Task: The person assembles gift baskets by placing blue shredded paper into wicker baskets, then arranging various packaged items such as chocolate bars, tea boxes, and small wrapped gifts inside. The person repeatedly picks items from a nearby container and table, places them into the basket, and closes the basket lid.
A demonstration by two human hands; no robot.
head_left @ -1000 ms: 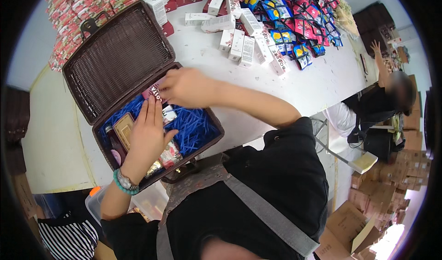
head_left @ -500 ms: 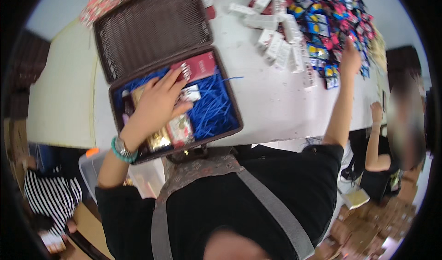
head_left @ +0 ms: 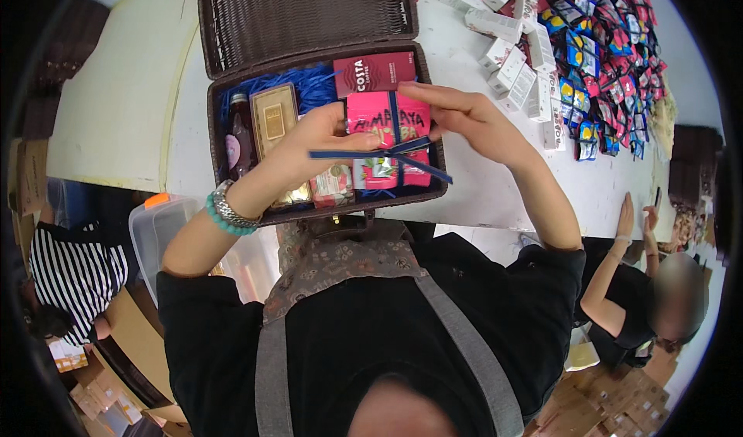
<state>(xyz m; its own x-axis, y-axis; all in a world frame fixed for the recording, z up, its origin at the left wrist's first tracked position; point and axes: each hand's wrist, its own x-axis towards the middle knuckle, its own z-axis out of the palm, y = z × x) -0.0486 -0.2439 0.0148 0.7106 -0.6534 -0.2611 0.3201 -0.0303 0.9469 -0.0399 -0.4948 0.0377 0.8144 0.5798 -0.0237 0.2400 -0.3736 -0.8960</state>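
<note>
A pink packet bundle [head_left: 379, 112], tied crosswise with dark blue ribbon and a bow, is held over the right half of an open brown wicker hamper [head_left: 325, 219]. My left hand [head_left: 309, 139] grips its left side, thumb across the front. At its upper right edge my right hand [head_left: 476, 123] holds it too, fingers long and thumb partly hidden. Inside the hamper are a dark bottle [head_left: 241, 119], a gold box [head_left: 276, 112], a dark red box [head_left: 375, 73], a clear-wrapped patterned pack [head_left: 333, 185] and blue paper shred [head_left: 313, 85].
White boxes [head_left: 511, 73] lie loosely on the white table [head_left: 472, 193], right of the hamper. Beyond them spreads a pile of blue and pink ribbon-tied packets [head_left: 611, 65]. A clear plastic bin [head_left: 166, 232] stands below the table edge. Other people are at both sides.
My right hand has come from the packet pile to above the hamper, with the pink bundle now there. My left hand has lifted off the hamper's contents and taken hold of the bundle.
</note>
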